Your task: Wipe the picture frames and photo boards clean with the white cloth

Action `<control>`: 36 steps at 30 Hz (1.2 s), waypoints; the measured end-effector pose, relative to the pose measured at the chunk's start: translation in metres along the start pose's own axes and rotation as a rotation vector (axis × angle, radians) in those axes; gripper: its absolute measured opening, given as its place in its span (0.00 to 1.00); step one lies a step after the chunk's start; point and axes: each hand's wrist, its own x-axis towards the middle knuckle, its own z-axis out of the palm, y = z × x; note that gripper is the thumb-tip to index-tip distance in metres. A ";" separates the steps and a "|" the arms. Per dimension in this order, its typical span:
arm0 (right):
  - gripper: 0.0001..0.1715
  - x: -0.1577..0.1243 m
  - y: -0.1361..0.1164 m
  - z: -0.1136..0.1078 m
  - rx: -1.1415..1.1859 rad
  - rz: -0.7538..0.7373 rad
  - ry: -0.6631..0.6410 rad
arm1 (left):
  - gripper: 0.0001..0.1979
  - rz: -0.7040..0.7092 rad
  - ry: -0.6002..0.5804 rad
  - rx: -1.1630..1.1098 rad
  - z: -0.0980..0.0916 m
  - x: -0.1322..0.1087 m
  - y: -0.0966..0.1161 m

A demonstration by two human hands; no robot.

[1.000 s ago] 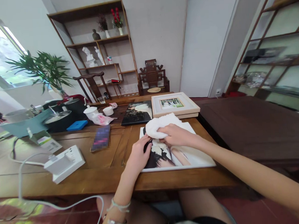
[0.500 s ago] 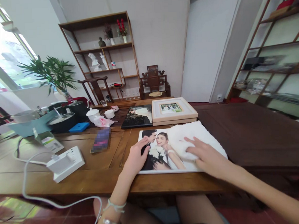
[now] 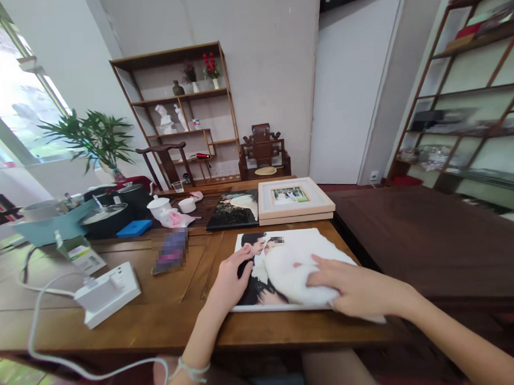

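Across our wooden table (image 3: 160,312), beneath a pale wall (image 3: 268,71) with a shelf (image 3: 167,53), things lie mostly toward the far side and the left. We have the photo (image 3: 259,275) flat straight in front of us, close to the near edge, its long axis running left to right.

Our left hand (image 3: 233,277) rests on the photo's left end, thumb spread from the fingers and gripping nothing. Our right hand (image 3: 356,282) lies on the white cloth (image 3: 295,271), one finger stretched along it; we cannot tell whether the other fingers pinch it.

Our right hand is the nearer one to the cloth, reaching in from its right. From there the cloth spreads leftward and away over the photo's right part, one corner hanging past the near edge. Its left border stops just short of our left thumb.

Behind the photo sit a frame (image 3: 263,199) and a dark print (image 3: 232,211), touching or nearly so.

Containers stand left: a blue bin (image 3: 47,229) crowded with small items, a black pot (image 3: 106,222) with a handle sticking up, a teapot (image 3: 158,207), a cup (image 3: 187,206) and an opened box (image 3: 86,260). We cannot make out what the teapot and cup hold.
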 end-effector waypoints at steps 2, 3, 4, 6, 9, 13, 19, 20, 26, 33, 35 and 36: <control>0.32 0.022 0.019 0.000 -0.082 0.006 0.090 | 0.14 0.001 0.003 0.001 0.000 0.000 -0.001; 0.31 0.032 0.028 0.000 -0.127 0.001 0.136 | 0.14 0.002 0.005 -0.001 0.001 -0.001 -0.002; 0.30 0.042 0.036 0.000 -0.167 -0.003 0.177 | 0.14 0.004 0.005 -0.004 0.001 -0.001 -0.003; 0.27 0.056 0.047 0.000 -0.235 -0.001 0.248 | 0.14 0.006 0.006 -0.012 0.001 -0.001 -0.003; 0.24 0.063 0.049 0.003 -0.285 -0.008 0.309 | 0.14 0.010 0.009 -0.018 0.002 -0.001 -0.004; 0.27 0.045 0.020 0.017 -0.266 -0.016 0.288 | 0.14 0.016 0.017 -0.001 0.003 -0.001 -0.005; 0.29 -0.002 -0.038 0.042 -0.194 -0.143 0.123 | 0.13 0.019 0.029 -0.021 0.004 -0.001 -0.005; 0.29 -0.006 -0.043 0.043 -0.183 -0.172 0.096 | 0.13 0.019 0.027 -0.025 0.004 -0.001 -0.005; 0.29 0.007 -0.030 0.031 -0.156 -0.113 0.144 | 0.14 0.015 0.009 -0.033 0.002 -0.002 -0.004; 0.24 0.051 0.036 0.005 -0.260 0.026 0.258 | 0.13 0.016 0.023 -0.057 0.001 -0.001 -0.004; 0.25 0.053 0.050 0.001 -0.257 0.056 0.276 | 0.13 0.011 0.027 -0.055 0.001 -0.001 -0.004; 0.26 0.051 0.054 0.000 -0.260 0.071 0.279 | 0.13 0.007 0.029 -0.052 0.001 -0.001 -0.004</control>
